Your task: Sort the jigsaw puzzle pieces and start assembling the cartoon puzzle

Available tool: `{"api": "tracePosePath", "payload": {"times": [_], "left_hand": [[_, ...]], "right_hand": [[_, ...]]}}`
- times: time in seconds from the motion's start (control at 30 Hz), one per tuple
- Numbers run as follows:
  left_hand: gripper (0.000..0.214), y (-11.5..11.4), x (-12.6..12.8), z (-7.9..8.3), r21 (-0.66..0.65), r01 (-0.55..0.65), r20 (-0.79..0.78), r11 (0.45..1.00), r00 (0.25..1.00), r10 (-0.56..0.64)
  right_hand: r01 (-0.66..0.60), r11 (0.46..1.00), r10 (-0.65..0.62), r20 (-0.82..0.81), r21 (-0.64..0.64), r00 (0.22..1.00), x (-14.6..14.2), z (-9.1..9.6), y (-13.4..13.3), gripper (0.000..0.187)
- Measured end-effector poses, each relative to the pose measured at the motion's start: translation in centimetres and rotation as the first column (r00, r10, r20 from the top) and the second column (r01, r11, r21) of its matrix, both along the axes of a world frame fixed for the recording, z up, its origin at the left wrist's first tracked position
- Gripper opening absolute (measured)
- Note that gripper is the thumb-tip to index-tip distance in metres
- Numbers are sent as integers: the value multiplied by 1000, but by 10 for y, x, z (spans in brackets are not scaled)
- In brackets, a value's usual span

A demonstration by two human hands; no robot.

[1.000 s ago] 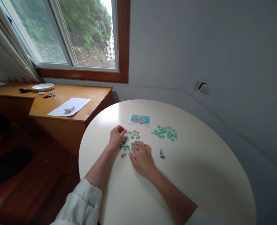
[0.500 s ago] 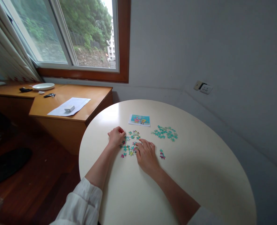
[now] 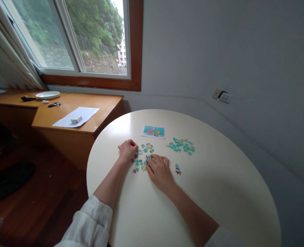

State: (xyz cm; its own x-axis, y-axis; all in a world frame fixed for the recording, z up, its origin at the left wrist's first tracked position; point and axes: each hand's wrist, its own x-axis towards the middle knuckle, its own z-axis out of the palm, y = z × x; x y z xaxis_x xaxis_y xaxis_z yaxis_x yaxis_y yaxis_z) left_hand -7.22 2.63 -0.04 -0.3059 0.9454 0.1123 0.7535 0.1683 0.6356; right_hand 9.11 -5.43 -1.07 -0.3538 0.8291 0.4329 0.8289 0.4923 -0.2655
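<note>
Several loose jigsaw puzzle pieces (image 3: pixel 147 148) in mixed colours lie between my hands on the round cream table (image 3: pixel 146 206). My left hand (image 3: pixel 127 150) rests at their left edge with its fingers curled together; whatever is at the fingertips is too small and hidden to make out. Over the right part of the same pieces, my right hand (image 3: pixel 161 171) lies palm down, fingers apart, the tips touching some of them. Right of that hand sits a small joined cluster of pink and teal pieces (image 3: pixel 178 169).
A spread of teal puzzle pieces (image 3: pixel 181 145) lies farther right. Behind the mixed pieces is a cartoon picture card (image 3: pixel 153 132). To the left, a wooden desk (image 3: pixel 102 106) carries a paper sheet (image 3: pixel 86 113), a white adapter-like block (image 3: pixel 76 119) and a white plate (image 3: pixel 48 95).
My right hand has shifted slightly left, its fingers moving over the mixed pieces. My left hand has stayed almost in place.
</note>
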Motion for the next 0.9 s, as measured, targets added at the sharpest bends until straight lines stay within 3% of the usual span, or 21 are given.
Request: {"api": "tracePosePath", "payload": {"times": [0.27, 0.5, 0.9], "left_hand": [[11, 0, 0, 0, 1, -5, -13, 1000, 1000, 5], [10, -1, 0, 0, -12, -9, -31, 1000, 999, 9], [9, 0, 1, 1, -16, -9, -24, 1000, 1000, 9]], "right_hand": [[-65, 998, 64, -49, -25, 997, 0, 1, -1, 15], [-20, 999, 20, 12, -45, 1000, -1, -3, 1, 28], [-35, 995, 39, 41, -96, 998, -1, -1, 2, 31]]}}
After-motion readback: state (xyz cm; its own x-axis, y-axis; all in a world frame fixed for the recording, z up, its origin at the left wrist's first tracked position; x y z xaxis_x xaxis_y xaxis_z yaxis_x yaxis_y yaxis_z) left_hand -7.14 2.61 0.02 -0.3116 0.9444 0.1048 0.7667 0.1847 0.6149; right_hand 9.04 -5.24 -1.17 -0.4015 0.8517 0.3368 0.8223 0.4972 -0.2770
